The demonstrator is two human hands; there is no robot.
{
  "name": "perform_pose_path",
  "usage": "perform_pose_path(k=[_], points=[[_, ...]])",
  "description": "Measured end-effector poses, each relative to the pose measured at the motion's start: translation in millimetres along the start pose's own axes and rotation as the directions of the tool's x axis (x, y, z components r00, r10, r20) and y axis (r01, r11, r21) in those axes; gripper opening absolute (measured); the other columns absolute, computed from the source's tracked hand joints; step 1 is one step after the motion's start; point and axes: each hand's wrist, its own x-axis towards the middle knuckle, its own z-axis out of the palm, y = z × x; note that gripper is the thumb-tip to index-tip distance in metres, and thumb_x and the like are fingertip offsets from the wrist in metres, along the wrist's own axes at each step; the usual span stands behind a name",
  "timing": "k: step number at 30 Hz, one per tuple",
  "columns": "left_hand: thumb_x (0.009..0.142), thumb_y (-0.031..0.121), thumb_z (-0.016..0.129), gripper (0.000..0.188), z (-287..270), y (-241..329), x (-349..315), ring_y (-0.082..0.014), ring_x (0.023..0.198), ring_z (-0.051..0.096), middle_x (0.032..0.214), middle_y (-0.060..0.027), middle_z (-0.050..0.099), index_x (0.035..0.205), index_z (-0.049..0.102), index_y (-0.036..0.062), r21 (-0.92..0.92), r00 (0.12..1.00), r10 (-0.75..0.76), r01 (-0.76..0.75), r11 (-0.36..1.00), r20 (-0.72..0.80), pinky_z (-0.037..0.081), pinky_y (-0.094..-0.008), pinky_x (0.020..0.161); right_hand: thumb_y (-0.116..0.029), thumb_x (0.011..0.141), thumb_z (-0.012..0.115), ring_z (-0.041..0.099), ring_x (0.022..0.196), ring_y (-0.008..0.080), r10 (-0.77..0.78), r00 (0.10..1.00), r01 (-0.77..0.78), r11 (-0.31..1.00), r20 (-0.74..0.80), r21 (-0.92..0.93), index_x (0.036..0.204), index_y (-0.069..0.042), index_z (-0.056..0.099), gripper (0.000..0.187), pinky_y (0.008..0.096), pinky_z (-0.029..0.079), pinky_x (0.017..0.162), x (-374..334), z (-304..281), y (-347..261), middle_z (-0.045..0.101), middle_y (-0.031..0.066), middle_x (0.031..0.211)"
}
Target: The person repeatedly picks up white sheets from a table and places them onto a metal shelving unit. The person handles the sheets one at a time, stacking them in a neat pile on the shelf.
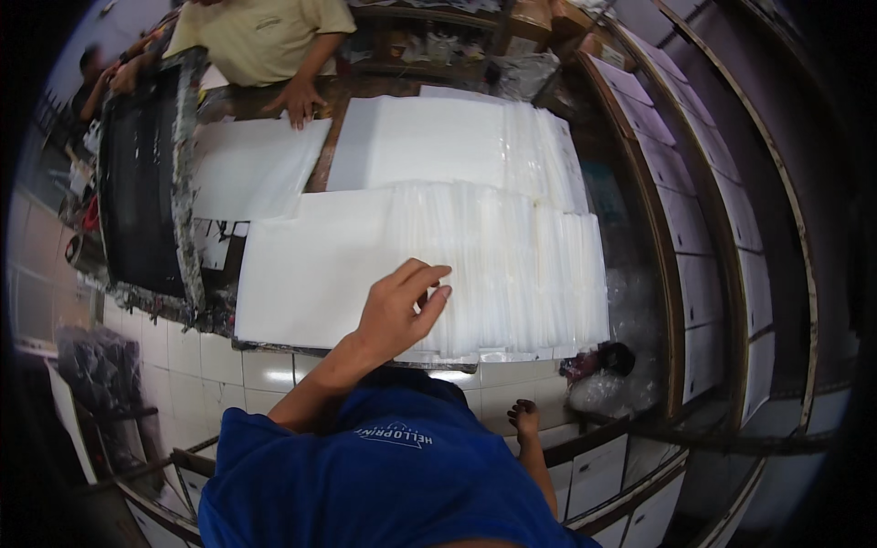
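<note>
Two stacks of white sheets lie fanned on the table, their right edges overlapping in many thin, glossy steps. Over the near stack (311,265) is my left hand (402,306), its fingers bent and its thumb a little apart from them. Nothing shows between them, and the fanned edges lie just beyond the fingertips. The far stack (429,137) sits behind it. My right hand (523,418) hangs low at the right, off the table, with fingers apart and holding nothing I can see. Its fingertips look dark.
Across the table, a co-worker's hand (300,99) rests by a loose white sheet (251,169). A dark framed screen (142,183) stands upright at the left. Racks (681,274) carrying white sheets line the right side. A clear plastic bag (523,75) sits at the back.
</note>
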Motion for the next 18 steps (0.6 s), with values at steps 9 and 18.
perform_pose_path(k=[9,18], points=[[0.077,0.003,0.067,0.029,-50.7,-37.0,-1.5,-0.0256,0.077,0.059,0.09,-0.015,0.06,0.106,0.063,-0.0003,0.484,0.923,0.191,-0.007,0.875,-0.333,0.046,-0.0332,0.063,-0.013,0.092,0.05,0.066,0.078,0.0272,-0.099,0.965,0.169,0.943,0.242,-0.286,0.116,0.001,0.051,0.028,0.0369,0.053,0.065,8.2,19.1,0.2,0.062,0.015,0.098],[0.073,0.016,0.072,0.073,-73.8,-105.7,40.8,-0.0323,0.126,0.038,0.129,-0.0155,0.046,0.137,0.038,0.0047,0.905,0.985,0.0,0.16,0.395,-0.174,0.025,-0.0528,0.107,-0.01,0.091,0.046,0.065,0.085,0.0286,0.088,0.994,-0.056,0.907,0.057,-0.417,0.117,0.006,0.051,0.031,0.0362,0.054,0.068,-61.8,3.1,-36.2,0.061,0.0189,0.104]])
